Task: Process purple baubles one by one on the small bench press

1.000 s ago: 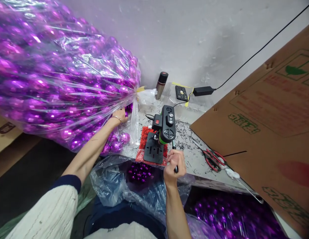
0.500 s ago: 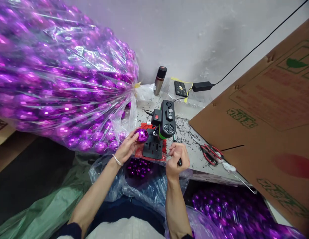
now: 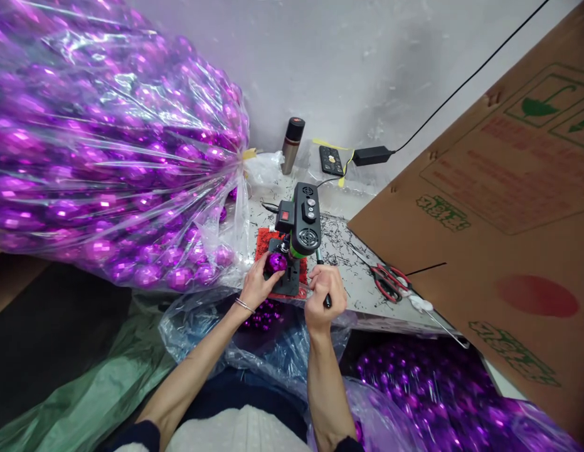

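Between its thumb and fingers my left hand [image 3: 260, 281] grips a shiny purple faceted ball [image 3: 276, 262], over the black base plate of a small bench drill press [image 3: 307, 216]. The ball sits just beside the drill's spindle; whether it touches is hidden. My right hand [image 3: 326, 295] is wrapped round the black-ended feed lever [image 3: 327, 301] at the press's right side. Under the plate lies a red mat [image 3: 263, 240].
A large clear bag of purple balls [image 3: 132, 188] fills the left. Red-handled scissors [image 3: 389, 282] lie right, by a cardboard box [image 3: 499, 207]. A flask [image 3: 292, 145] and power adapter [image 3: 372, 155] stand behind. Black shavings litter the table [image 3: 352, 295]. More purple balls [image 3: 414, 389] lie below.
My left hand has brought the ball rightward, from the plate's left edge to over it near the spindle. My right hand stays on the lever. The whole view has shifted slightly.
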`<state>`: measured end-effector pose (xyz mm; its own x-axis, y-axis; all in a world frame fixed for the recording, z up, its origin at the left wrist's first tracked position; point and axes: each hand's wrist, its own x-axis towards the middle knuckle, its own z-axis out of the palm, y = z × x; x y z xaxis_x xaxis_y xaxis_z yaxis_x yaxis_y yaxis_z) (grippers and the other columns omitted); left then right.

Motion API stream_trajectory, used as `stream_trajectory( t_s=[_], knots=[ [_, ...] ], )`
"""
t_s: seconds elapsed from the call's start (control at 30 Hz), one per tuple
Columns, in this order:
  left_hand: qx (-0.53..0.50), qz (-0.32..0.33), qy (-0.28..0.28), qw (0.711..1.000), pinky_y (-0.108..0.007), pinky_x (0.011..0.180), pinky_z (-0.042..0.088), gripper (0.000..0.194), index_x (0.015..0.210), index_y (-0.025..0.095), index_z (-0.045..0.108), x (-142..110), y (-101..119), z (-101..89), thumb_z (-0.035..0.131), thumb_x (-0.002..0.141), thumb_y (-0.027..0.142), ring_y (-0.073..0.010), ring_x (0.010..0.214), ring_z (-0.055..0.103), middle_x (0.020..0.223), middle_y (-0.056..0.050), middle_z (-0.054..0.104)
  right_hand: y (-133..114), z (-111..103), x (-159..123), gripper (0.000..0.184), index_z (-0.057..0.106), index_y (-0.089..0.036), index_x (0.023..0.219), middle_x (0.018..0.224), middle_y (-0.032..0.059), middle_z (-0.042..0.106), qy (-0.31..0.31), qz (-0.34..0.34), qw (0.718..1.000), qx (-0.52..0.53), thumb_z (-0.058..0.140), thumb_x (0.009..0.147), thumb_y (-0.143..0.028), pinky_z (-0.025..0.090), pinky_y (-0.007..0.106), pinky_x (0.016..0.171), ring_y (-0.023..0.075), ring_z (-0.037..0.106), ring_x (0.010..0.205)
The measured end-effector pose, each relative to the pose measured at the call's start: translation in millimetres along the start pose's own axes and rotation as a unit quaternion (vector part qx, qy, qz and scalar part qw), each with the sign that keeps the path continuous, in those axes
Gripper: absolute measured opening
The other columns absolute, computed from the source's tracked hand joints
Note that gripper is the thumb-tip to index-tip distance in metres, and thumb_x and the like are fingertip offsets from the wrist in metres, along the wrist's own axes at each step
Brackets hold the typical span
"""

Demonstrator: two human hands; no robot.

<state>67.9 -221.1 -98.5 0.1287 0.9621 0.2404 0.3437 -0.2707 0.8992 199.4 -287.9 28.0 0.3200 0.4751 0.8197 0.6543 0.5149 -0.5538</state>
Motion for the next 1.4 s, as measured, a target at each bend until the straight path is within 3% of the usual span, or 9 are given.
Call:
stream_trajectory(
  t_s=[0.2,0.33,0.63,0.9,1.4],
  knots=[
    [0.093,0.121,-0.041,0.987,-0.051,0.106,0.060,0.056,0.139,0.021,0.063,6,1,-7.2,0.082,0.091,0.042,-0.0325,0.123,0.073,0.131,-0.014,0.075,1,0,-2,0.036,0.051,-0.024,0.071,0.067,-0.0019,0.056,-0.003,-0.003,1.000,-0.020,0.044,0.105,-0.016,0.044,0.031,0.064,0.0144,0.060,0.068],
    [0.103,0.149,-0.055,0.982,-0.052,0.107,0.059,0.056,0.139,0.022,0.062,9,2,-7.3,0.083,0.090,0.041,-0.0326,0.124,0.072,0.132,-0.014,0.074,2,-1,-4,0.036,0.051,-0.024,0.071,0.067,-0.0016,0.056,-0.009,0.002,1.000,-0.022,0.044,0.105,-0.017,0.044,0.031,0.065,0.0147,0.060,0.069],
    [0.066,0.121,-0.031,0.990,-0.048,0.106,0.057,0.064,0.137,0.022,0.066,10,-6,15.1,0.090,0.083,0.046,-0.0314,0.119,0.074,0.129,-0.012,0.078,5,-2,-11,0.035,0.051,-0.024,0.072,0.067,-0.0025,0.054,-0.010,0.006,1.000,-0.014,0.044,0.105,-0.016,0.045,0.030,0.066,0.0145,0.060,0.069],
    [0.081,0.119,-0.032,0.989,-0.047,0.105,0.057,0.062,0.138,0.024,0.067,7,-7,13.3,0.088,0.084,0.047,-0.0313,0.119,0.074,0.129,-0.011,0.078,28,6,-34,0.036,0.050,-0.024,0.074,0.073,-0.0016,0.058,0.006,-0.053,0.998,-0.014,0.038,0.107,-0.020,0.048,0.031,0.064,0.0129,0.057,0.064],
    [0.066,0.078,-0.054,0.993,-0.050,0.109,0.055,0.063,0.137,0.024,0.067,7,1,10.8,0.090,0.082,0.042,-0.0321,0.122,0.073,0.131,-0.012,0.077,38,11,-47,0.041,0.045,-0.024,0.072,0.070,-0.0036,0.054,0.030,-0.044,0.998,-0.024,0.035,0.111,-0.031,0.049,0.033,0.069,0.0120,0.055,0.060]
  ],
)
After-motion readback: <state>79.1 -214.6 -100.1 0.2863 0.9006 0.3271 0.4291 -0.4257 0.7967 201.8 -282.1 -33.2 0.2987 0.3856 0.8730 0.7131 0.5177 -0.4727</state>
